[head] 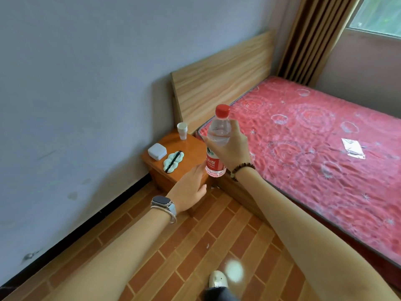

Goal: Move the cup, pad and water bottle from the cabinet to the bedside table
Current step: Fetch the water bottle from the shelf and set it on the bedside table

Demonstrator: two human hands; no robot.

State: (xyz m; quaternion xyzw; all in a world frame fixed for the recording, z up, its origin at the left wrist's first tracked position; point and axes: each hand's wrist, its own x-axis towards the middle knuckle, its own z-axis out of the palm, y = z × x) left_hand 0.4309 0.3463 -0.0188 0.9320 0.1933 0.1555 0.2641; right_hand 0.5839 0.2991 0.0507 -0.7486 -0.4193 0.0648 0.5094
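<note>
Red patterned mattress [314,135], wooden headboard [223,77], striped curtain [308,38], brick-patterned floor [195,246].

One water bottle [217,140], one white cup [182,131], one white case [157,151], one mint pad [173,161], two hands, one foil packet [353,148].

Water bottle [217,144]: red label, white Chinese characters, only "山" clearly legible; beneath, Latin letters ending "SPRING", start hidden by curve. Green-white logo above label, unreadable. No other legible text.
</note>
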